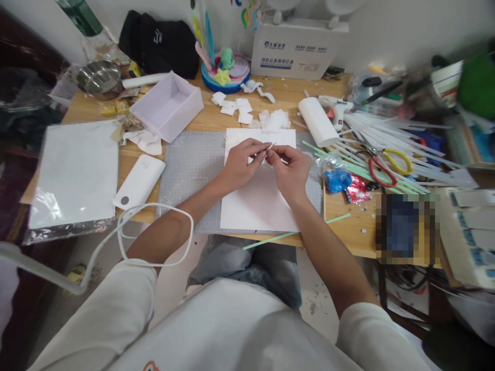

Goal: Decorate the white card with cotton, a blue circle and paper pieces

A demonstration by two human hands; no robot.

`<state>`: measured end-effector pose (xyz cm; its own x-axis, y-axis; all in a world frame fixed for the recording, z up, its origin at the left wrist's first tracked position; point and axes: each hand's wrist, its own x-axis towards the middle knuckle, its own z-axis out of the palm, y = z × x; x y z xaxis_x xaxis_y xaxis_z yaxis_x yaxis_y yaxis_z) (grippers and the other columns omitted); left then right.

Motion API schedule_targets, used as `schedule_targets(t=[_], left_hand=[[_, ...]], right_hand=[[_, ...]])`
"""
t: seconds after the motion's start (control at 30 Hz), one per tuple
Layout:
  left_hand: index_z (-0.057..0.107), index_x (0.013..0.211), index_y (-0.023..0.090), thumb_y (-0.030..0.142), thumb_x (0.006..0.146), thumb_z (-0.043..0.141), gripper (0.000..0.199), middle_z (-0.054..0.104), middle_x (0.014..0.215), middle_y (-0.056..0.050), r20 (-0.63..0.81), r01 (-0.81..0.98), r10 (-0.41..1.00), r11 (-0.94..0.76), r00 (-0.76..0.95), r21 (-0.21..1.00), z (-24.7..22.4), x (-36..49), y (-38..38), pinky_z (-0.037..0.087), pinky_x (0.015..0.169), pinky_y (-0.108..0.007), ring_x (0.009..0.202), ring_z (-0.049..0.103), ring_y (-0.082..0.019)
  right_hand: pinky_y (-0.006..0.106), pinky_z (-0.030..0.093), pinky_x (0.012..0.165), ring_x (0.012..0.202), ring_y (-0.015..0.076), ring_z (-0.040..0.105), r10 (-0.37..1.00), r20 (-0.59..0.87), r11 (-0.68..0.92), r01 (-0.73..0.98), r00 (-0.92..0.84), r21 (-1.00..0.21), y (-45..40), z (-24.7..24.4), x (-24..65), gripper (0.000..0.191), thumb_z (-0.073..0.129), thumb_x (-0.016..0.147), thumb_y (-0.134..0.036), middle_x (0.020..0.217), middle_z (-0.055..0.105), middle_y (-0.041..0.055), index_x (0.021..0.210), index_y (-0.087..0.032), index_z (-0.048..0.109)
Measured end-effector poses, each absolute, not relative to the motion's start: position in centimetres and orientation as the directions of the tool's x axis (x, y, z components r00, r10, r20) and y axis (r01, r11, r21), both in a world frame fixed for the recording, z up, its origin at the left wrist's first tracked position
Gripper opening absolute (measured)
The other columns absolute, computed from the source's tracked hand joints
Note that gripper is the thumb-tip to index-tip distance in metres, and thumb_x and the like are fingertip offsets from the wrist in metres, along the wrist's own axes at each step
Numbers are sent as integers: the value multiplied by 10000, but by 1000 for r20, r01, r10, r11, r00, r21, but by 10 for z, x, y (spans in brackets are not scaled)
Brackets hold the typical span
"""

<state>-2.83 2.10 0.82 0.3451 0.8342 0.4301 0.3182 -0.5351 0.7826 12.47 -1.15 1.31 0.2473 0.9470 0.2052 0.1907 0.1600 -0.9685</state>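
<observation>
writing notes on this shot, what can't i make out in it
Small pale piece, head view: too small, and partly covered by the left hand and right hand; its shape is unclear.
Dark blue item at right, head view: hidden by pixelation.
Bottle, head view: its upper part is cut off by the top edge.
Shirt print, head view: cut off by the bottom edge.
</observation>
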Motion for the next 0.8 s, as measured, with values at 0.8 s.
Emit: schedule_targets(t=[0.8], left_hand=[[782,898,158,262,906,678,147,792,837,-38,291,155,926,-333,239,930,14,-25,18,576,720,-223,741,731,-116]], right_hand=[[265,551,642,733,127,675,917,355,256,411,183,-875,-17,19,122,84,632,916,-272,821,720,-6,854,-224,662]])
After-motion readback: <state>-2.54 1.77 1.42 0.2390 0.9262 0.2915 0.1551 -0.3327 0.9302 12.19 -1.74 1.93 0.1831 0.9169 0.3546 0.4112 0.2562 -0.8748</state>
